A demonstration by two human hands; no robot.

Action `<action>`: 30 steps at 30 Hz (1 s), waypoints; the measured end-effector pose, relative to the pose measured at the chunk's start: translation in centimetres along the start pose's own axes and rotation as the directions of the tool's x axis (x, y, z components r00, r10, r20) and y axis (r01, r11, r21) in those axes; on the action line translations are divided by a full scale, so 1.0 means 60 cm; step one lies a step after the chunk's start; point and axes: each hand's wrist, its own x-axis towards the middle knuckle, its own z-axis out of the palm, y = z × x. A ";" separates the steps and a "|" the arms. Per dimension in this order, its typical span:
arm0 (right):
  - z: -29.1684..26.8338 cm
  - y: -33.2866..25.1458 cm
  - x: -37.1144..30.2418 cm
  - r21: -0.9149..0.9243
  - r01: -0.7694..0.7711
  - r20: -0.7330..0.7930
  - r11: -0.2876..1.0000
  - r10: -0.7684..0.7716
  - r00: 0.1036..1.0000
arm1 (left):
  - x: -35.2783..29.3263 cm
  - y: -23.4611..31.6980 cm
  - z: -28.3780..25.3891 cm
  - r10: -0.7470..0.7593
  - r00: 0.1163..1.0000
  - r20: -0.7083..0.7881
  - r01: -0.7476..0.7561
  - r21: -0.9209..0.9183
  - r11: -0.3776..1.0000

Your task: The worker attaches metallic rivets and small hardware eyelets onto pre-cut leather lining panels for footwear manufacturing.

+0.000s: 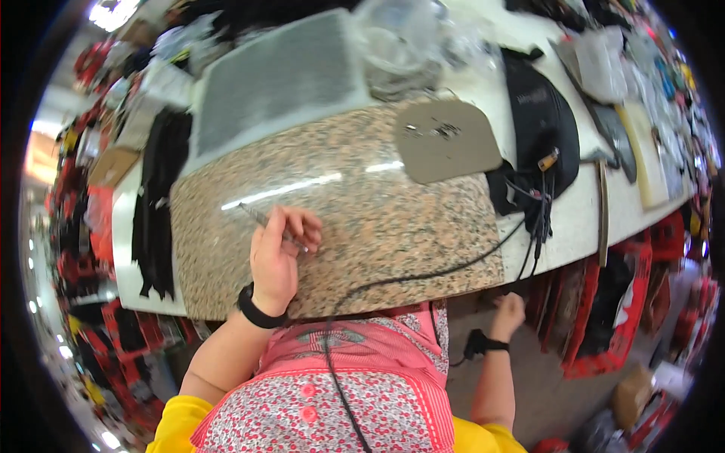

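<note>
Btwn L fingers [298, 217]: thin metal tool [255, 214], held, tip fwd-left over granite slab [393, 234]; loose pinch cld drop it.
Black cord [423, 276]: R of L fingers, across slab; a snag cld drag it.
Small bits [444, 131]: on taupe pad [453, 162], fwd-R of L fingers; 1 bump cld scatter them.
R hand [509, 315]: low by table [578, 226] edge, R of L fingers; curled, can't tell if holding.
</note>
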 end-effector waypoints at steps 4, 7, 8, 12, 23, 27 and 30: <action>-0.063 -0.255 0.012 -0.052 0.326 -0.152 0.944 -0.330 0.932 | -0.059 0.074 -0.049 0.096 0.988 -0.118 -0.114 -0.163 0.980; -0.050 -0.384 -0.014 -0.005 0.533 -0.001 0.846 -0.533 0.846 | -0.127 0.088 -0.123 0.168 0.970 -0.176 -0.193 -0.141 0.971; -0.033 -0.423 -0.025 0.028 0.564 0.123 0.825 -0.563 0.817 | -0.152 0.084 -0.146 0.158 0.964 -0.215 -0.191 -0.145 0.971; 0.046 -0.506 -0.029 0.017 0.818 0.524 0.575 -0.702 0.482 | -0.218 0.004 -0.219 -0.024 0.874 -0.485 -0.057 -0.151 0.987; 0.175 -0.588 0.073 0.007 0.919 0.727 0.394 -0.633 0.266 | -0.136 -0.056 -0.247 0.207 0.858 -0.470 -0.090 0.258 0.962; 0.176 -0.543 -0.015 0.151 0.900 0.918 0.408 -0.397 0.026 | -0.130 -0.063 -0.269 0.263 0.854 -0.448 -0.089 0.372 0.924; 0.122 -0.545 -0.011 0.315 0.696 0.937 0.645 -0.329 -0.120 | -0.135 -0.069 -0.266 0.261 0.860 -0.438 -0.046 0.443 0.895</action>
